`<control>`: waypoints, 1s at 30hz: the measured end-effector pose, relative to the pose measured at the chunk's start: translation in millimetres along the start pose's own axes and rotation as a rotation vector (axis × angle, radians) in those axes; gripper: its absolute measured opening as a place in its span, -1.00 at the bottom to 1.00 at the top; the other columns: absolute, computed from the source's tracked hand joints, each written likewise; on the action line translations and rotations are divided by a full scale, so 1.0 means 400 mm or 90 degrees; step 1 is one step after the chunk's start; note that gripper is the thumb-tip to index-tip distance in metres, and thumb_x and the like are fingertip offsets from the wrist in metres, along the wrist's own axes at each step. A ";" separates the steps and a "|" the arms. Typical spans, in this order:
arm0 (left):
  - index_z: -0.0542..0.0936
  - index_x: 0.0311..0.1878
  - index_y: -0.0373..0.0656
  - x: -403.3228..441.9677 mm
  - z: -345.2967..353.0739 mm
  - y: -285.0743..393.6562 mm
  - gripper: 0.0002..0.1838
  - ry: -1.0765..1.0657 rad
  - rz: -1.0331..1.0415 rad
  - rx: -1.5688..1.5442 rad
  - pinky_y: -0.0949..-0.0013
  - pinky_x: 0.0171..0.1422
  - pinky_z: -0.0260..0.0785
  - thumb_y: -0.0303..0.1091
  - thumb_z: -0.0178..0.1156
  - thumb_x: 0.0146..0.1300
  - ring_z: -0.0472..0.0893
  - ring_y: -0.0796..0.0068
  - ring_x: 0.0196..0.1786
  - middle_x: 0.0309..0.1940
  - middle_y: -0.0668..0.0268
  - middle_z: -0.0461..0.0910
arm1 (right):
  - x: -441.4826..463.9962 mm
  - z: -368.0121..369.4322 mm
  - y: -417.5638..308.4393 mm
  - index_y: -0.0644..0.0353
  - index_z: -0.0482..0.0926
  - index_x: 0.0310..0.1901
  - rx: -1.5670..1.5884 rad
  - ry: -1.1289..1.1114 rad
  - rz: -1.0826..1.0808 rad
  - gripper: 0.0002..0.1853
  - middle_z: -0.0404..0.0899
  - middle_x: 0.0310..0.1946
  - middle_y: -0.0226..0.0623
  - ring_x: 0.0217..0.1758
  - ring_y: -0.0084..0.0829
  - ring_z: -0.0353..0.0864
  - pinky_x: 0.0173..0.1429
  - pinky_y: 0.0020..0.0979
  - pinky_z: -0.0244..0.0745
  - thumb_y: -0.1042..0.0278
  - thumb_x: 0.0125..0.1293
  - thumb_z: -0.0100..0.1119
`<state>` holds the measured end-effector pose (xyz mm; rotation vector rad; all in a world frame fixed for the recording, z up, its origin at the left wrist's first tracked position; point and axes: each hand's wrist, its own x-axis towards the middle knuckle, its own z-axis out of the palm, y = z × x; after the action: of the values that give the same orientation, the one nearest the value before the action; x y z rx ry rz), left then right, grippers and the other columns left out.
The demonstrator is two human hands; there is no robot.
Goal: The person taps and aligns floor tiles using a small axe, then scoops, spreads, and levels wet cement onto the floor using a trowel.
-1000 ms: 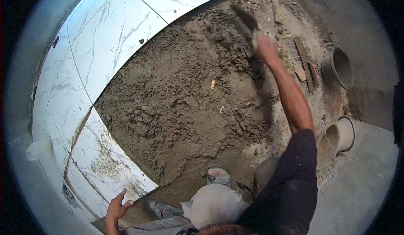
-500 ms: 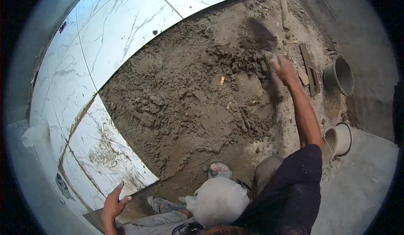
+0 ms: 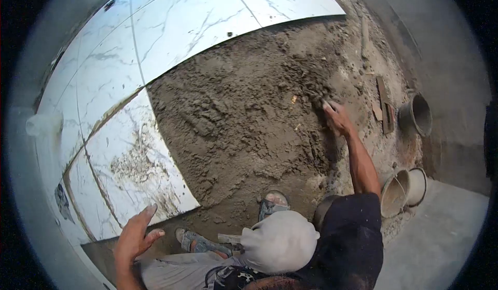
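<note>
My right hand (image 3: 338, 118) is closed around the handle of a trowel at the right side of a bed of wet grey mortar (image 3: 233, 119). The trowel's blade is hard to make out against the dark mortar. My left hand (image 3: 136, 236) is held out at the lower left with thumb and fingers apart, holding nothing. It is nearest to the front edge of a white marble-patterned tile (image 3: 140, 160) smeared with mortar. Two small yellowish scraps lie on the mortar, one a bright scrap (image 3: 294, 99).
More white tiles (image 3: 176, 30) border the mortar at the back and left. A bucket (image 3: 415, 115) lies tipped at the right, near narrow wood pieces (image 3: 382, 95). Two more buckets, one a pale bucket (image 3: 416, 186), lie below it. My sandalled foot (image 3: 274, 203) is at the mortar's near edge.
My right hand has come nearer to me with the trowel, down the right side of the mortar. My left hand stays open over the same area. The view has shifted slightly.
</note>
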<state>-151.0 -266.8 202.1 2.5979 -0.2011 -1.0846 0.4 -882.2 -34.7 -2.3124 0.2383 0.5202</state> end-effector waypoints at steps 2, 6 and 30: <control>0.26 0.25 -0.29 -0.015 -0.011 -0.001 -0.25 -0.053 -0.012 -0.012 0.17 0.32 0.15 -0.15 0.30 0.03 0.32 -0.03 0.25 0.19 -0.08 0.33 | -0.059 0.028 -0.031 0.34 0.41 0.12 0.060 0.108 0.056 -0.35 0.45 0.09 -0.02 0.18 -0.15 0.40 0.19 -0.24 0.28 -0.14 0.26 0.00; 0.28 0.24 -0.31 -0.030 -0.007 -0.028 -0.26 -0.016 0.053 -0.029 0.16 0.30 0.17 -0.17 0.31 0.02 0.34 -0.04 0.22 0.18 -0.08 0.34 | -0.158 0.080 -0.087 0.35 0.40 0.13 0.058 0.052 0.041 -0.38 0.44 0.12 -0.03 0.21 -0.12 0.38 0.23 -0.22 0.25 -0.08 0.29 -0.01; 0.25 0.28 -0.28 0.060 -0.021 0.015 -0.23 -0.112 -0.005 -0.045 0.22 0.35 0.13 -0.08 0.27 0.07 0.29 0.01 0.29 0.21 -0.07 0.31 | 0.209 -0.075 0.084 0.28 0.44 -0.19 -0.137 0.287 -0.076 -0.73 0.51 -0.25 0.10 -0.15 0.11 0.48 -0.11 -0.06 0.36 0.21 0.28 0.00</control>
<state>-128.0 -276.2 193.7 2.4441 -0.1882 -1.2995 74.0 -928.6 -72.9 -2.6151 0.2660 -0.0464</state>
